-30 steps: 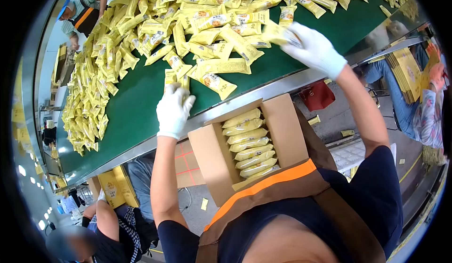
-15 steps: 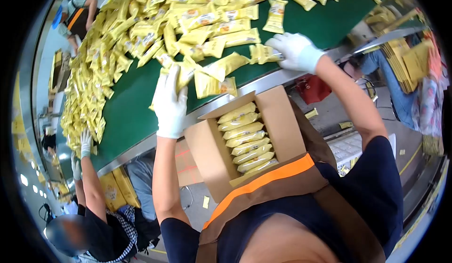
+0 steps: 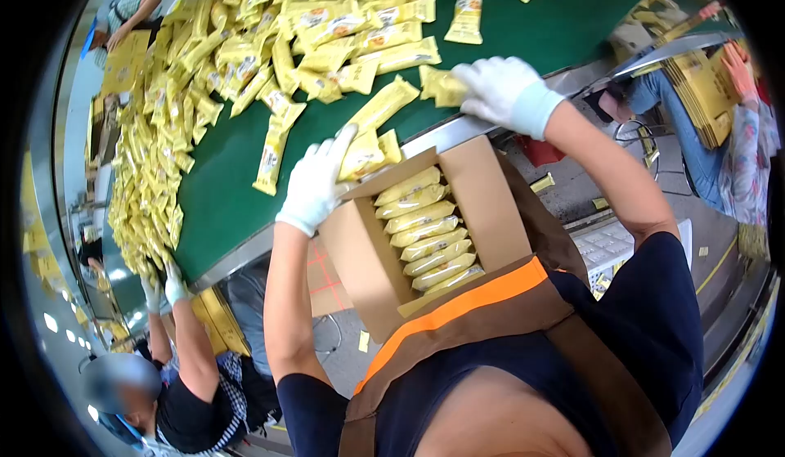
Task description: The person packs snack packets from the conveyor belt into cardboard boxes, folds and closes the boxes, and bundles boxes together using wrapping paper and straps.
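My left hand, in a white glove, is at the belt's near edge, its fingers and thumb closed around the ends of yellow snack packets. To the right, my gloved right hand is closed over the end of other yellow packets, partly hidden by its fingers. Between my arms, against my apron, stands an open cardboard box with its flaps out. Inside it is a row of several yellow packets standing side by side. Another packet lies on the belt between my hands.
A large heap of yellow packets covers much of the green conveyor belt. A metal rail runs along its near side. At lower left a co-worker reaches to the heap. Another person is at right, by stacked flat cartons.
My left hand has moved right and down toward the box, gathering packets. A packet it was near now lies apart on the belt. My right hand has shifted slightly left.
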`<action>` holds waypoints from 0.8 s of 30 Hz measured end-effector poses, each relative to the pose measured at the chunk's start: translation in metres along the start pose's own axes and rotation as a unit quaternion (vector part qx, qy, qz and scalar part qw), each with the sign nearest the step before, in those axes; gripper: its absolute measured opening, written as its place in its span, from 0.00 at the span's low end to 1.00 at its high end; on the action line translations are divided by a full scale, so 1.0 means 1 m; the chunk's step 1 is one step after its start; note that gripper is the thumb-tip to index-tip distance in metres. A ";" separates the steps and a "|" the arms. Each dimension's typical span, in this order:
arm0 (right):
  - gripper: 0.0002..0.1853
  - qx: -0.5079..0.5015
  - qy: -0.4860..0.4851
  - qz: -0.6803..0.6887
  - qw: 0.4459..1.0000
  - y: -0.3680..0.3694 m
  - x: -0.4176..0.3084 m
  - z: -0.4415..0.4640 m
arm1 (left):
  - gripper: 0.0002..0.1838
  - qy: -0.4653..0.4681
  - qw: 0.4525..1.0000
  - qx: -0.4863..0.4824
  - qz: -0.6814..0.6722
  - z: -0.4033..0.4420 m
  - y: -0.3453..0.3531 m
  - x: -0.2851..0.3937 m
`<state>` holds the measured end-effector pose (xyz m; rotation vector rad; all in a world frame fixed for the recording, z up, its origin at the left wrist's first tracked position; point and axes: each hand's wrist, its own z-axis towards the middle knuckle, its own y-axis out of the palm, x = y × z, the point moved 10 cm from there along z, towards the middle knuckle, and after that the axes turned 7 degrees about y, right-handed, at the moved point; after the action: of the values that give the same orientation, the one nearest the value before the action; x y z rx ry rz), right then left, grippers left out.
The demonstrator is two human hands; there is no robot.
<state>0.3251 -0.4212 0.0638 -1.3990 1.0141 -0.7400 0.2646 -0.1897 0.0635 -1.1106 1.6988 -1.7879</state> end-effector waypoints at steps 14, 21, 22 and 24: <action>0.46 0.047 0.148 0.323 0.933 -0.048 0.104 0.063 | 0.35 -0.112 0.981 0.156 -0.010 -0.050 -0.015 -0.057; 0.55 0.206 0.400 0.398 0.799 0.017 0.116 0.102 | 0.35 -0.157 0.971 0.144 0.112 -0.032 -0.003 -0.054; 0.54 0.172 0.391 0.391 0.815 0.014 0.106 0.105 | 0.33 -0.166 0.972 0.135 0.100 -0.033 0.001 -0.057; 0.53 0.119 0.309 0.427 0.841 0.027 0.100 0.125 | 0.28 -0.170 0.976 0.132 0.033 -0.035 -0.002 -0.055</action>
<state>0.4747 -0.4553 0.0117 -0.3550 1.8026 -0.5939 0.2696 -0.1256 0.0546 -1.1480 1.2448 -1.6154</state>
